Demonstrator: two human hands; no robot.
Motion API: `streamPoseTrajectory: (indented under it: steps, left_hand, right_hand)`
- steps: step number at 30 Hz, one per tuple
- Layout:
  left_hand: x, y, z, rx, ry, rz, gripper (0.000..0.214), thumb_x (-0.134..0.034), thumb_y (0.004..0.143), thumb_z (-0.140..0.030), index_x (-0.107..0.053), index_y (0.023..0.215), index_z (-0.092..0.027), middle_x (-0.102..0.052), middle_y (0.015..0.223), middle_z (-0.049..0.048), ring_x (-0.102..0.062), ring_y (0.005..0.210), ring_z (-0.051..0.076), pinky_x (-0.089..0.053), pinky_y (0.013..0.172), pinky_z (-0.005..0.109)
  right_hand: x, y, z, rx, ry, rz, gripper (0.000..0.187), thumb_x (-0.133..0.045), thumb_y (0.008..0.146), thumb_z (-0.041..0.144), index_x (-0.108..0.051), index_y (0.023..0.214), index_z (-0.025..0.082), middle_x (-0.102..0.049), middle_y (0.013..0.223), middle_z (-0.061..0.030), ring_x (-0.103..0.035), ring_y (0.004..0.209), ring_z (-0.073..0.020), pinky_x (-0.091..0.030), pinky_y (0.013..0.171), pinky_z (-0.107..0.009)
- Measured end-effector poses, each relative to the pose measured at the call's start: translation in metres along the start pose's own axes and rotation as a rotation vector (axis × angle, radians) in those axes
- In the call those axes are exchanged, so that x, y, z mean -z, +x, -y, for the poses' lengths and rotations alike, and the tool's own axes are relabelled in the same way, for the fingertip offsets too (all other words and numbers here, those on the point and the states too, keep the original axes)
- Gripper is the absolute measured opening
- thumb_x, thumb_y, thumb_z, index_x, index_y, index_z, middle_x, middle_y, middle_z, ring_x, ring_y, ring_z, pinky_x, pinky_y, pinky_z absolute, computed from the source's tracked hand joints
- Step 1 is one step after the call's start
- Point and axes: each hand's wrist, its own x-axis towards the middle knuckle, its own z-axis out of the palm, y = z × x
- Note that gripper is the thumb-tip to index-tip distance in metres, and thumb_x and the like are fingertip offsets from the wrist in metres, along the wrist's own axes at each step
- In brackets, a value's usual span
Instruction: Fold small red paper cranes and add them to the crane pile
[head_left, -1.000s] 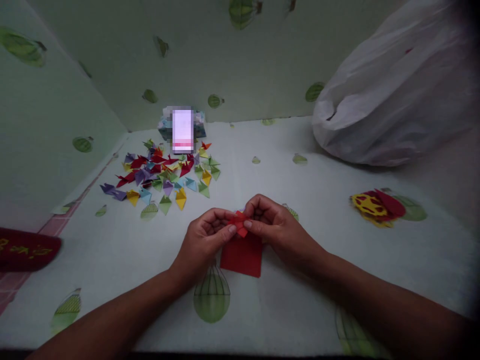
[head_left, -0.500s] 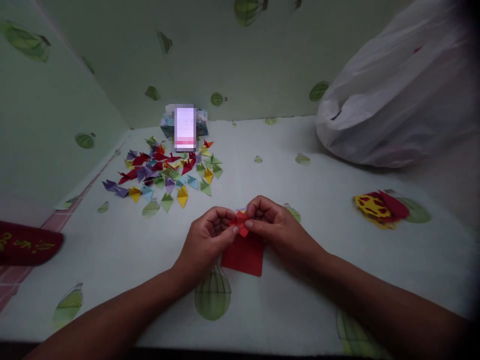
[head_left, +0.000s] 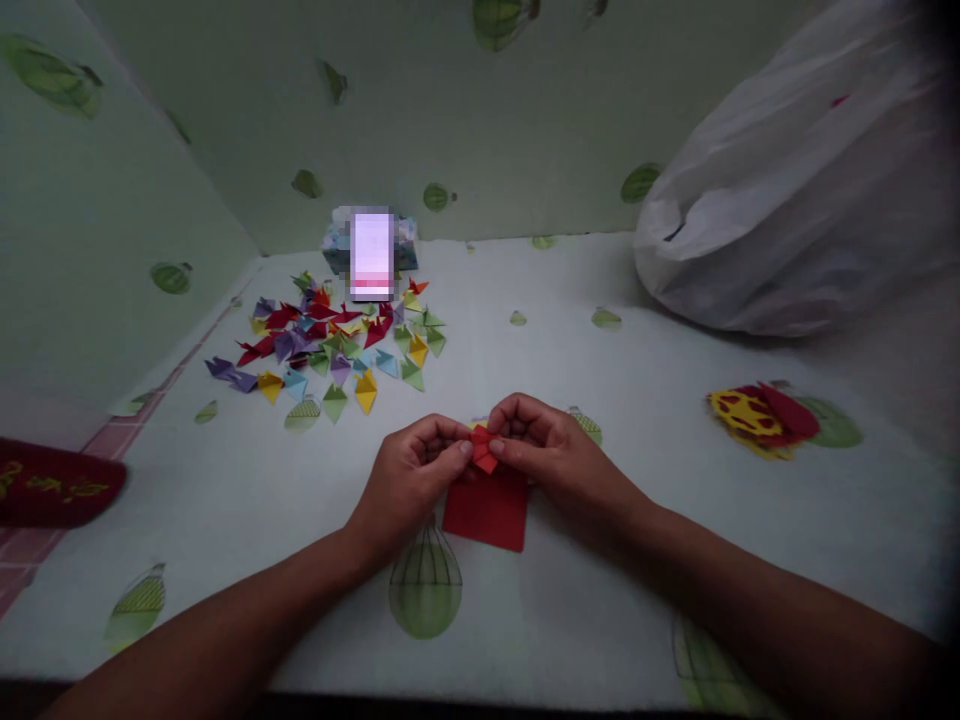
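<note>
A small piece of folded red paper [head_left: 485, 452] is pinched between my two hands above the table. My left hand [head_left: 424, 465] grips its left side between thumb and forefinger. On its right side, my right hand [head_left: 544, 440] holds it the same way, fingers curled. Just below lies a square of red paper [head_left: 487, 510], flat on the table and partly covered by my hands. A bit of yellow shows behind the folded paper. To the left, a pile of small folded paper cranes [head_left: 322, 340] in several colours is spread out.
A lit phone [head_left: 372, 255], blurred out, leans on a tissue box [head_left: 406, 245] behind the cranes. A large white plastic bag [head_left: 750, 220] stands at the back right. Red and yellow cut-outs [head_left: 750, 412] lie on the right, and a dark red object with yellow writing [head_left: 60, 485] at the left edge.
My hands stay in nearly the same place, with the left fingers shifted slightly on the folded red paper. The view has moved a little.
</note>
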Motion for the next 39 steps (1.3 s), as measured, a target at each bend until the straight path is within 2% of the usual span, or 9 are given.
streamPoseTrajectory:
  steps: [10, 14, 17, 22, 28, 33, 39]
  left_hand:
    - [0.0009, 0.0006, 0.0012, 0.011, -0.046, -0.013, 0.013, -0.07, 0.082, -0.027, -0.069, 0.081, -0.014, -0.072, 0.072, 0.0023, -0.064, 0.065, 0.012, -0.052, 0.067, 0.024]
    - [0.002, 0.0015, 0.0046, 0.048, -0.104, 0.011, 0.013, -0.071, 0.082, -0.027, -0.069, 0.087, -0.015, -0.072, 0.077, 0.0021, -0.066, 0.069, 0.012, -0.053, 0.071, 0.024]
    - [0.0019, 0.0021, 0.0054, 0.025, -0.125, 0.008, 0.016, -0.074, 0.08, -0.025, -0.07, 0.092, -0.016, -0.072, 0.081, 0.0024, -0.067, 0.072, 0.013, -0.054, 0.074, 0.026]
    - [-0.0005, 0.002, 0.0031, -0.058, -0.053, -0.012, 0.016, -0.074, 0.077, -0.022, -0.066, 0.089, -0.016, -0.07, 0.082, 0.0024, -0.067, 0.076, 0.014, -0.055, 0.074, 0.026]
    - [-0.0031, -0.0007, 0.0041, -0.182, 0.001, -0.071, 0.024, -0.075, 0.076, -0.017, -0.058, 0.093, -0.02, -0.066, 0.083, -0.002, -0.065, 0.076, 0.011, -0.053, 0.072, 0.022]
    - [-0.0038, -0.0013, 0.0027, -0.122, 0.046, -0.055, 0.017, -0.076, 0.076, -0.023, -0.062, 0.085, -0.018, -0.069, 0.081, 0.0008, -0.067, 0.075, 0.014, -0.054, 0.069, 0.025]
    - [-0.0005, -0.0014, 0.0054, -0.15, 0.143, -0.069, 0.011, -0.072, 0.081, -0.027, -0.067, 0.081, -0.017, -0.07, 0.078, 0.0018, -0.065, 0.072, 0.014, -0.052, 0.067, 0.025]
  right_hand:
    - [-0.0021, 0.0012, 0.004, 0.082, -0.075, -0.001, 0.016, -0.071, 0.078, 0.026, -0.056, 0.082, 0.02, -0.058, 0.075, 0.0027, -0.052, 0.063, -0.0103, -0.039, 0.056, -0.024]
    - [-0.0018, 0.0009, 0.0032, 0.068, -0.043, -0.005, 0.017, -0.072, 0.078, 0.026, -0.056, 0.083, 0.02, -0.059, 0.075, 0.0024, -0.054, 0.063, -0.0103, -0.04, 0.054, -0.023]
    - [-0.0017, 0.0007, 0.0044, 0.047, -0.032, -0.007, 0.017, -0.072, 0.079, 0.027, -0.057, 0.083, 0.021, -0.062, 0.076, 0.0013, -0.058, 0.066, -0.0119, -0.042, 0.055, -0.024]
    - [-0.0014, 0.0005, 0.0057, 0.05, -0.07, 0.003, 0.014, -0.069, 0.081, 0.03, -0.06, 0.081, 0.019, -0.065, 0.075, -0.0001, -0.061, 0.068, -0.0131, -0.047, 0.063, -0.027]
    - [-0.0023, -0.0012, 0.0021, 0.016, -0.027, -0.065, 0.022, -0.072, 0.08, 0.034, -0.057, 0.076, 0.018, -0.066, 0.071, -0.0008, -0.059, 0.063, -0.0119, -0.043, 0.058, -0.025]
    - [-0.0064, -0.0039, 0.0, 0.054, 0.013, -0.129, 0.022, -0.073, 0.079, 0.034, -0.058, 0.074, 0.019, -0.066, 0.07, 0.0002, -0.06, 0.065, -0.0125, -0.044, 0.06, -0.026]
    - [-0.0076, -0.0045, -0.0011, 0.058, 0.027, -0.108, 0.021, -0.073, 0.08, 0.034, -0.059, 0.074, 0.019, -0.07, 0.075, -0.0018, -0.063, 0.071, -0.014, -0.047, 0.067, -0.028]
